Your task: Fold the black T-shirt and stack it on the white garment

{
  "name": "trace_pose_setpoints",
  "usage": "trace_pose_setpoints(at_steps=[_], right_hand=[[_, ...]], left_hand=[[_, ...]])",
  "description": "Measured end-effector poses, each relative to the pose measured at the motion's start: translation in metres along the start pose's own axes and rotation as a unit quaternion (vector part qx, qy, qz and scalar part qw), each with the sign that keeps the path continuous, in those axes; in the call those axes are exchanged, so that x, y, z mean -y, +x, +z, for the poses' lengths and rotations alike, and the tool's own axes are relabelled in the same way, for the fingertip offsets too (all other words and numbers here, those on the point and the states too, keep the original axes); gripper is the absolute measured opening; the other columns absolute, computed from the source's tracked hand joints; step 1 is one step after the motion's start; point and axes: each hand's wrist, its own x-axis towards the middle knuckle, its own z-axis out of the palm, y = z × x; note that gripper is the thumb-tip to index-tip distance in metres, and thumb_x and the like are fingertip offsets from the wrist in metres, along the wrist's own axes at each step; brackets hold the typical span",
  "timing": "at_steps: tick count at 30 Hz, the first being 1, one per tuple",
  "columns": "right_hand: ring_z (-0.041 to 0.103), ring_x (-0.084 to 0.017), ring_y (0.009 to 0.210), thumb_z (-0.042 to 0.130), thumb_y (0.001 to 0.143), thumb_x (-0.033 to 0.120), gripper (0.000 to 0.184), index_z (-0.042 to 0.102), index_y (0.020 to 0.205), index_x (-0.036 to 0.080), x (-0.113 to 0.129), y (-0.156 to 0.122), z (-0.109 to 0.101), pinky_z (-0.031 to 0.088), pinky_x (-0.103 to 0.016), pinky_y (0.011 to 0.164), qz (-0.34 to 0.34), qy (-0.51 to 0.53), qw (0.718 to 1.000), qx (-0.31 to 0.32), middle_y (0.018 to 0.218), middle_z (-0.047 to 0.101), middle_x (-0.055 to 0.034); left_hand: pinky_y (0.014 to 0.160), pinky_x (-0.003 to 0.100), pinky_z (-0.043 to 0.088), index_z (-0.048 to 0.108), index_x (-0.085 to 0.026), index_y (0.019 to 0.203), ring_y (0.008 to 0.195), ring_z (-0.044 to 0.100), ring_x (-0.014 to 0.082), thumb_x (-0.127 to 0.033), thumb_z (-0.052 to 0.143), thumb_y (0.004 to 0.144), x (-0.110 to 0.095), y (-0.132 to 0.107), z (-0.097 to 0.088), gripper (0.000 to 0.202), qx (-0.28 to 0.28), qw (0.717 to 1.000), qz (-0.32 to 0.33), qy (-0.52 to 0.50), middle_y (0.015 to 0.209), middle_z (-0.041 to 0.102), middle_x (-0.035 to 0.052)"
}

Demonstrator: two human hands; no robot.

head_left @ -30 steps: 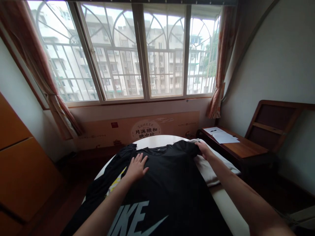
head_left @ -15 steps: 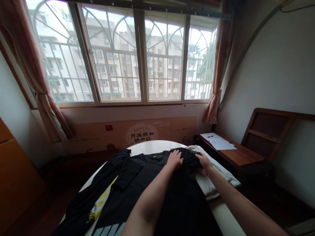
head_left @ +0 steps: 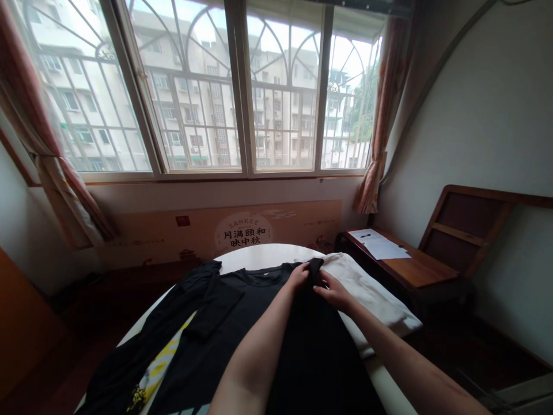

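A black T-shirt (head_left: 254, 323) lies spread face up on a round white table (head_left: 259, 256). My left hand (head_left: 299, 276) rests on its right shoulder near the collar, fingers curled over the cloth. My right hand (head_left: 332, 290) sits just beside it, fingers closed on the folded-in right sleeve (head_left: 315, 268). Another dark garment with yellow stripes (head_left: 159, 357) lies under the shirt at the left. A folded cream cloth (head_left: 371, 297) lies to the right of my hands.
A wooden side table (head_left: 410, 268) with papers (head_left: 380, 246) stands at the right, with a wooden frame (head_left: 470, 230) leaning on the wall. A printed cardboard panel (head_left: 244, 230) runs under the barred window (head_left: 242, 86). Curtains hang at both sides.
My left hand crossed from the shirt's left chest to its right shoulder. My right hand drew the right sleeve inward over the shirt, uncovering more of the cream cloth.
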Motion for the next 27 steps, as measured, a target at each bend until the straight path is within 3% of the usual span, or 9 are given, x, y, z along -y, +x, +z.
trace_pose_setpoints(at_steps=[4, 6, 8, 11, 14, 18, 23, 27], right_hand=[[0.039, -0.033, 0.147, 0.068, 0.083, 0.04, 0.034, 0.071, 0.111, 0.021, 0.008, -0.014, 0.006, 0.031, -0.053, 0.121, -0.024, -0.173, 0.982, 0.071, 0.157, 0.044, -0.0127], [0.031, -0.034, 0.151, 0.072, 0.082, 0.049, 0.05, 0.067, 0.127, 0.026, 0.013, -0.026, -0.003, 0.026, -0.054, 0.124, -0.014, -0.217, 0.97, 0.112, 0.162, 0.037, -0.0105], [0.026, -0.035, 0.153, 0.076, 0.078, 0.054, 0.074, 0.055, 0.145, 0.03, 0.014, -0.038, -0.017, 0.022, -0.056, 0.125, 0.001, -0.239, 0.962, 0.129, 0.163, 0.034, -0.0098], [0.022, -0.036, 0.154, 0.078, 0.075, 0.049, 0.092, 0.041, 0.156, 0.027, 0.004, -0.05, -0.037, 0.02, -0.057, 0.125, 0.041, -0.261, 0.956, 0.128, 0.163, 0.034, -0.0113], [0.025, -0.037, 0.153, 0.073, 0.074, 0.034, 0.09, 0.04, 0.157, 0.022, -0.012, -0.054, -0.044, 0.021, -0.056, 0.125, 0.073, -0.282, 0.952, 0.095, 0.161, 0.038, -0.0119], [0.034, -0.036, 0.149, 0.062, 0.075, 0.021, 0.078, 0.048, 0.151, 0.021, -0.025, -0.048, -0.037, 0.027, -0.056, 0.122, 0.069, -0.312, 0.946, 0.05, 0.155, 0.047, -0.0113], [0.046, -0.034, 0.139, 0.055, 0.078, 0.014, 0.061, 0.062, 0.137, 0.025, -0.021, -0.041, -0.026, 0.032, -0.055, 0.117, 0.06, -0.375, 0.925, -0.017, 0.143, 0.06, -0.0086], [0.06, -0.027, 0.114, 0.051, 0.078, 0.011, 0.052, 0.068, 0.126, 0.021, -0.013, -0.043, -0.021, 0.042, -0.04, 0.105, 0.036, -0.396, 0.916, -0.058, 0.117, 0.071, -0.0086]], left_hand=[[0.087, 0.039, 0.057, 0.051, -0.016, 0.14, 0.106, 0.07, 0.027, -0.037, 0.049, 0.095, 0.0, 0.006, -0.03, 0.049, -0.041, 0.993, -0.086, -0.066, 0.123, 0.07, 0.0158], [0.078, 0.038, 0.058, 0.05, -0.019, 0.136, 0.097, 0.071, 0.0259, -0.044, 0.045, 0.097, -0.001, 0.003, -0.044, 0.046, -0.036, 0.989, -0.119, -0.086, 0.115, 0.072, 0.0133], [0.074, 0.036, 0.058, 0.052, -0.021, 0.13, 0.094, 0.071, 0.0245, -0.049, 0.042, 0.098, -0.003, 0.0, -0.054, 0.043, -0.022, 0.985, -0.14, -0.099, 0.111, 0.073, 0.0116], [0.074, 0.032, 0.056, 0.054, -0.022, 0.12, 0.094, 0.07, 0.0224, -0.047, 0.053, 0.095, -0.007, 0.0, -0.057, 0.036, -0.001, 0.983, -0.154, -0.098, 0.11, 0.072, 0.01], [0.072, 0.028, 0.054, 0.059, -0.02, 0.106, 0.094, 0.067, 0.022, -0.036, 0.071, 0.083, -0.011, 0.005, -0.051, 0.031, 0.008, 0.985, -0.156, -0.069, 0.103, 0.071, 0.0077], [0.067, 0.025, 0.051, 0.068, -0.016, 0.092, 0.082, 0.064, 0.0189, -0.02, 0.075, 0.075, -0.014, 0.011, -0.039, 0.019, 0.022, 0.99, -0.138, -0.036, 0.086, 0.069, 0.0042], [0.068, 0.026, 0.052, 0.076, -0.013, 0.103, 0.073, 0.065, 0.017, -0.017, 0.075, 0.074, -0.02, 0.016, -0.034, 0.029, 0.039, 0.993, -0.109, -0.034, 0.079, 0.072, 0.0035], [0.076, 0.03, 0.055, 0.076, -0.011, 0.11, 0.078, 0.069, 0.0194, -0.017, 0.076, 0.076, -0.023, 0.025, -0.032, 0.035, 0.027, 0.995, -0.091, -0.022, 0.086, 0.076, 0.0061]])
